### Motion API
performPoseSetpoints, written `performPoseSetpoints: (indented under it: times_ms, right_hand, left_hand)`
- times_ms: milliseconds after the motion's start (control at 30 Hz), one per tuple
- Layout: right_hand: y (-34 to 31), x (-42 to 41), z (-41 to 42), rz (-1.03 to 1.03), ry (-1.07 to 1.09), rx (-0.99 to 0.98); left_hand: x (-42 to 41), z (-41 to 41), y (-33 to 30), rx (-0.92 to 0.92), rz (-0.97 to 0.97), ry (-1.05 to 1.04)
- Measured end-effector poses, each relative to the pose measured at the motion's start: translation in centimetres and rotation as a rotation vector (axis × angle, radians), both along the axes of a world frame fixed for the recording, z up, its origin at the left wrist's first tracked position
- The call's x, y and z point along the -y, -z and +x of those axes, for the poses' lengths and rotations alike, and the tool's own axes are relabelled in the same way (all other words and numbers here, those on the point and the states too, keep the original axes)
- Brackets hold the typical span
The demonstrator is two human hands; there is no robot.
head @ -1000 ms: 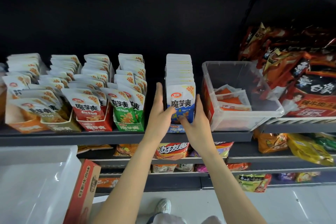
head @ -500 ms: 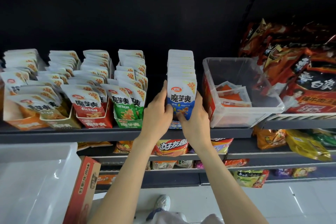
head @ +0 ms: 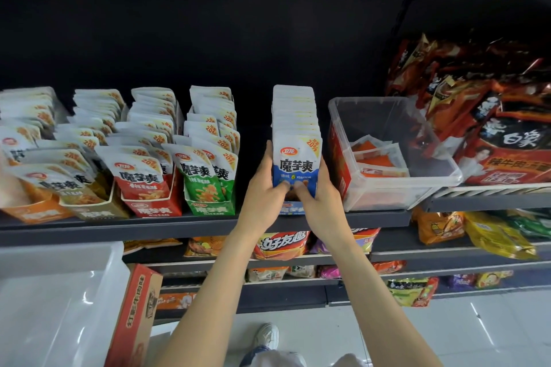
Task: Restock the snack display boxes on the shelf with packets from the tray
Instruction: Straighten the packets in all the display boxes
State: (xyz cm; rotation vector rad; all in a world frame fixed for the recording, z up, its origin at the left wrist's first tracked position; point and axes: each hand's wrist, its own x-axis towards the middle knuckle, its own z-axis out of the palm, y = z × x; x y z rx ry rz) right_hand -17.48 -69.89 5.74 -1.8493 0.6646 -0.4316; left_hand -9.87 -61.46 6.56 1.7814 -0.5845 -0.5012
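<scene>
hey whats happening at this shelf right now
A person is restocking a snack shelf. The left hand and right hand grip a row of blue packets from either side, over the blue display box on the shelf. To the right, a clear plastic tray holds a few orange packets. The boxes to the left look full.

A row of blue-and-white packets [head: 295,140] stands upright, front to back, in a blue display box [head: 288,208] on the shelf [head: 179,228], the front packet showing a blue lower half. To its left stand the green display box [head: 208,207], red display box [head: 155,209] and orange display box [head: 35,213], each filled with leaning white-topped packets. To the right sits a clear plastic tray [head: 387,194] holding a few orange packets [head: 376,159] lying flat.
</scene>
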Motion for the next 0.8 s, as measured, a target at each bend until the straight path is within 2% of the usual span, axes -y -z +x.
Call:
performPoseSetpoints:
  times_ms: [300,800]
  right_hand:
    - [0.0,0.0,-1.9,-0.062,0.166,0.017]
    - [0.6,-0.7,-2.2,-0.025,0.221,0.056]
  left_hand:
    - [0.7,-1.0,0.5,0.058,-0.029,0.03]
    - [1.2,-0.9,0.0,0.02,-0.023,0.082]
